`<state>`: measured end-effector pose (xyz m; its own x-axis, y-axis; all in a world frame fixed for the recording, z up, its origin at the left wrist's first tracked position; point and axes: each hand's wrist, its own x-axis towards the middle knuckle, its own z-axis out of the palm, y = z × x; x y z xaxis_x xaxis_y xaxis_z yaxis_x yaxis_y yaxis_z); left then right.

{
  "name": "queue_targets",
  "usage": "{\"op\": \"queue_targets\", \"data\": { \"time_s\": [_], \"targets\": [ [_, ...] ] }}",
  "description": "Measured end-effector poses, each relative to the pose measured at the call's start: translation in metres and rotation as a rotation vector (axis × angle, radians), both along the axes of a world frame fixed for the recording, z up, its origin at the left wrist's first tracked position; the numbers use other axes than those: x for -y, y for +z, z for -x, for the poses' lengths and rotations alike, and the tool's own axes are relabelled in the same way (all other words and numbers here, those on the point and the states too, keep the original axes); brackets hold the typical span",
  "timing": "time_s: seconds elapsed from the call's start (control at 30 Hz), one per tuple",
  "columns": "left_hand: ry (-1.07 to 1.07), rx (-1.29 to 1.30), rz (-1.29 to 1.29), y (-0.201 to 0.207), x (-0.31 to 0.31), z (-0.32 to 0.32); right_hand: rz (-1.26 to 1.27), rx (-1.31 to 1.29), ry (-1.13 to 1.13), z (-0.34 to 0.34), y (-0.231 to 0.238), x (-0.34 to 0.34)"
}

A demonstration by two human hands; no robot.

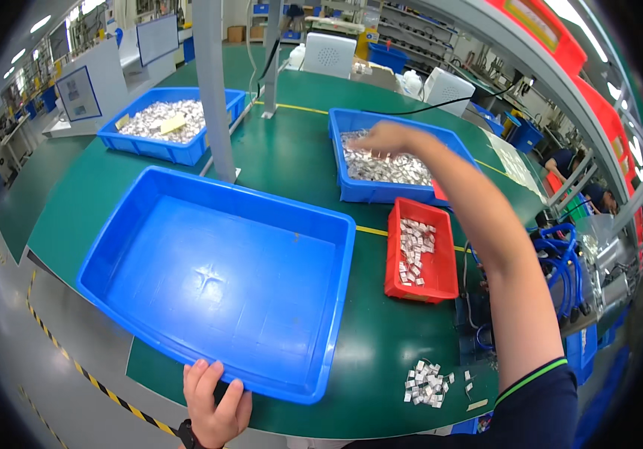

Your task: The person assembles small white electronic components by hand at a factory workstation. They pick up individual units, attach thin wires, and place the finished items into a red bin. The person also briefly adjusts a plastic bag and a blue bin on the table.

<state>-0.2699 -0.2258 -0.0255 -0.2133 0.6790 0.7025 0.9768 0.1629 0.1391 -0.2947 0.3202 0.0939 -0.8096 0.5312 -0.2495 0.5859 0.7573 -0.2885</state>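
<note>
A large blue plastic bin (261,374) lies on the green table in front of me, its bare bottom showing a star-shaped mark. At its near rim is my left hand (215,404), fingertips hooked over the edge and closed on it. My right arm stretches across to a farther blue bin (392,193) full of small silvery-white parts (389,169). Over the left part of those pieces is my right hand (389,140); its fingers are blurred, and whether they grip a piece cannot be made out.
A red bin (422,293) with similar small parts stands beside my right arm. Loose pieces (426,384) lie near the table's front edge. Another filled blue bin (187,154) sits far left, behind a grey upright post (215,90). Blue hoses (561,258) are at the right.
</note>
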Motion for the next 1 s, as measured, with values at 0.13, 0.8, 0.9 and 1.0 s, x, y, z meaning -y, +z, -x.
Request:
{"op": "queue_targets", "data": {
  "time_s": [0.13,0.8,0.9,1.0],
  "targets": [
    [-0.068,0.130,0.089,-0.006,-0.001,-0.001,-0.150,0.038,0.161,-0.021,-0.043,0.069],
    [-0.070,0.058,0.094,-0.004,-0.010,-0.005,-0.239,-0.453,0.360,0.055,-0.062,0.082],
    [-0.056,0.066,0.090,-0.005,-0.005,-0.004,-0.240,-0.310,0.373,0.012,-0.027,0.040],
    [-0.071,0.083,0.106,-0.002,-0.006,-0.007,-0.321,0.021,0.284,-0.057,0.008,0.000]
  ]
}}
